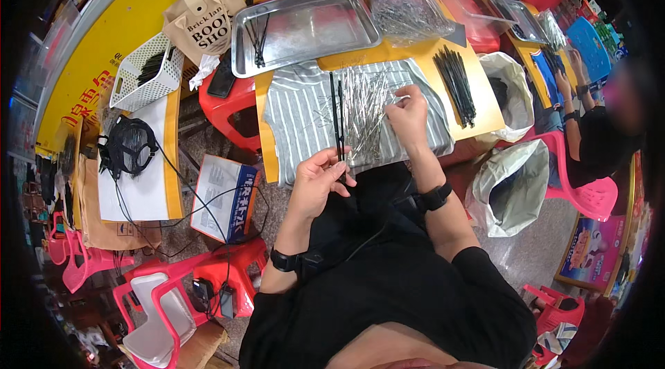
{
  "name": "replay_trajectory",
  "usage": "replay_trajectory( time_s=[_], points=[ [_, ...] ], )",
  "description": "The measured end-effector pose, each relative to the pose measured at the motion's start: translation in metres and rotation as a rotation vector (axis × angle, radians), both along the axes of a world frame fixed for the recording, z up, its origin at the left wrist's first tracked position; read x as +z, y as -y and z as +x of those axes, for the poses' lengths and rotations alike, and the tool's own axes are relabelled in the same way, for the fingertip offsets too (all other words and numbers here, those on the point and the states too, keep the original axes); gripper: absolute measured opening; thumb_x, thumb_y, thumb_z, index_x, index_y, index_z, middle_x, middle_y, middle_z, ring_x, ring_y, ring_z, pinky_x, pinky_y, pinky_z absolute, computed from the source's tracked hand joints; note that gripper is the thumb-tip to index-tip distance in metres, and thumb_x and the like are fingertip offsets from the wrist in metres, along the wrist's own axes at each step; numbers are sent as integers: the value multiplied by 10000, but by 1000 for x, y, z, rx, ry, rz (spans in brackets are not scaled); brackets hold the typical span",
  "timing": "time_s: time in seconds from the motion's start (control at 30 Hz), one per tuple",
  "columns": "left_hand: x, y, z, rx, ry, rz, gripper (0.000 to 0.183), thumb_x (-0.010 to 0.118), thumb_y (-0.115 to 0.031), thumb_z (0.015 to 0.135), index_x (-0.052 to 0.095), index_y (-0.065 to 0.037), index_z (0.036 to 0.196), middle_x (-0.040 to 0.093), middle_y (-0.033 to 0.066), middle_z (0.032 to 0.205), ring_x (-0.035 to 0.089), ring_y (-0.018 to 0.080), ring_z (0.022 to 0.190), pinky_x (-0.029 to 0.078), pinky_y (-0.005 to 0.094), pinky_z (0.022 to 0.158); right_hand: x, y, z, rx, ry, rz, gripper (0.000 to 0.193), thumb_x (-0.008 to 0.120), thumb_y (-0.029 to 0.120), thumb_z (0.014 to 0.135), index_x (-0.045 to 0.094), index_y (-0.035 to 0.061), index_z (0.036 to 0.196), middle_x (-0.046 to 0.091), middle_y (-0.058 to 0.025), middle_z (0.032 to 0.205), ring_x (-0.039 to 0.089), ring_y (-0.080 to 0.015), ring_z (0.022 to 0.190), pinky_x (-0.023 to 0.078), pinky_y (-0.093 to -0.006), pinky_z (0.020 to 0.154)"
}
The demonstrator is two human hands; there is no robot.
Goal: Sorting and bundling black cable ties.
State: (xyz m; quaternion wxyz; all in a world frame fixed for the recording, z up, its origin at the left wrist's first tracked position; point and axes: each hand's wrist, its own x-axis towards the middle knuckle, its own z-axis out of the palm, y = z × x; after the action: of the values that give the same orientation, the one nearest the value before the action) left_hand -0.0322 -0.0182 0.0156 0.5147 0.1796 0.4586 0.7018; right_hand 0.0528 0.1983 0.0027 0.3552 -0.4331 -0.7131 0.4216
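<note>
Pins (364,116), thin and silvery, lie in a loose heap on grey striped cloth (289,116), which covers much of the yellow table (490,107) in front of the person. At seven o'clock from the heap, the left hand (321,176) has its thumb and fingers closed on the lower ends of two black rods (340,119), which point toward twelve alongside the heap. At three o'clock, the right hand (410,114) rests at the heap's edge, thumb and forefinger drawn narrow; whether a pin sits between them I cannot tell, as the tips are too small to read. Between two and three lies a dark bundle (455,86) of similar rods. A clear bag (407,12) sits at one o'clock, and a steel tray (315,29) at eleven, with a few dark rods inside. Farther out, just past nine, stands a white basket (131,97).
</note>
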Motion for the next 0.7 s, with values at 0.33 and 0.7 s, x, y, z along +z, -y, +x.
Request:
replay_trajectory(
  time_s=[0.33,0.7],
  points=[
    [-1,-4,3,48,79,41,347,571,-10,898,536,29,1242,610,62,819,665,195,688,558,255,547,31,10,4,61,-356,151,284,647,-29,759,512,-11,1007,548,-17,676,505,-57,599,398,-204,513],
    [-7,1,-3,66,71,94,332,596,-7,882,554,32,1209,645,114,859,676,228,738,563,273,573,16,5,25,219,42,177,169,631,34,714,622,-17,875,663,-180,766,661,-298,719,503,-353,647]
  ],
)
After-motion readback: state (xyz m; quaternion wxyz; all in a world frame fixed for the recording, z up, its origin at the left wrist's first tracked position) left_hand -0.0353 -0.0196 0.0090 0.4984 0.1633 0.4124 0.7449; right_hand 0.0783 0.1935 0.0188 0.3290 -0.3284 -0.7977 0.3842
